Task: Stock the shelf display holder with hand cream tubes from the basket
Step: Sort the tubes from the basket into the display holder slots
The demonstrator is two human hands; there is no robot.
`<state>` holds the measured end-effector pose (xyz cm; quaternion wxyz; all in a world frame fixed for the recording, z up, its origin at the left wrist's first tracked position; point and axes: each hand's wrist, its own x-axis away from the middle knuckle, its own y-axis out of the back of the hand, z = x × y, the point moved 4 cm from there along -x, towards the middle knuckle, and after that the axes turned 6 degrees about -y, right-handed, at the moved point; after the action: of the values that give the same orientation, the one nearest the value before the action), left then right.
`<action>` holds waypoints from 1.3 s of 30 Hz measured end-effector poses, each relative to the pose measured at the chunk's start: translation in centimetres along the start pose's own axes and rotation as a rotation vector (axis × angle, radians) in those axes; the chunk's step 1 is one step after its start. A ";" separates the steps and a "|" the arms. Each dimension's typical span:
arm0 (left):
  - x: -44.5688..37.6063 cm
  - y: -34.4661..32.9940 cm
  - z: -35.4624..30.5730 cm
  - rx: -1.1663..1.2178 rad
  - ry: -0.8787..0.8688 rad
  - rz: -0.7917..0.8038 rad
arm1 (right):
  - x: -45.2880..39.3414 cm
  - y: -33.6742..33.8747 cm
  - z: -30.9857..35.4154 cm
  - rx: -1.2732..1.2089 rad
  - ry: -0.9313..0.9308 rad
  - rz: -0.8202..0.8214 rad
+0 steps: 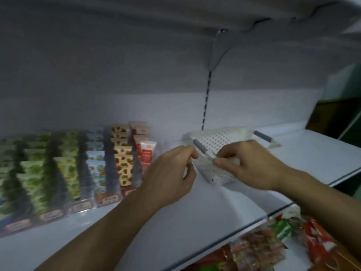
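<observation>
Here, white perforated basket [218, 141], grey handles, on shelf [195, 212] beside stocked tubes [147, 153].

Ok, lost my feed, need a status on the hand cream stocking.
Both hands at white perforated basket: left hand curled by its near grey handle, right hand gripping the rim. Display holder rows stocked, red tubes rightmost. Nothing blocking.

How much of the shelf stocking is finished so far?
Mostly done, it seems: the holder is packed with tubes. Both hands, left and right, are at the white basket; blur hides what they grip. I cannot see whether any tubes remain inside.
</observation>
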<state>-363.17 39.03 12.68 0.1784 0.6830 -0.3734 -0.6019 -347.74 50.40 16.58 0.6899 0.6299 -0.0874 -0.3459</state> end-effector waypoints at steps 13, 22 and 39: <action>-5.8 -1.5 2.7 0.234 0.215 0.207 | 1.6 1.1 2.2 -0.319 0.108 0.050; -5.8 -1.4 2.5 0.090 0.214 0.386 | -5.6 -4.0 -4.3 0.094 -0.087 0.403; -4.2 -2.4 2.2 0.531 0.268 0.046 | -6.1 -5.8 -4.5 0.248 0.006 0.490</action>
<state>-364.54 44.08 13.45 0.0547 0.7706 -0.5063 -0.3832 -351.89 57.81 12.26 0.6710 0.6706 -0.2768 -0.1534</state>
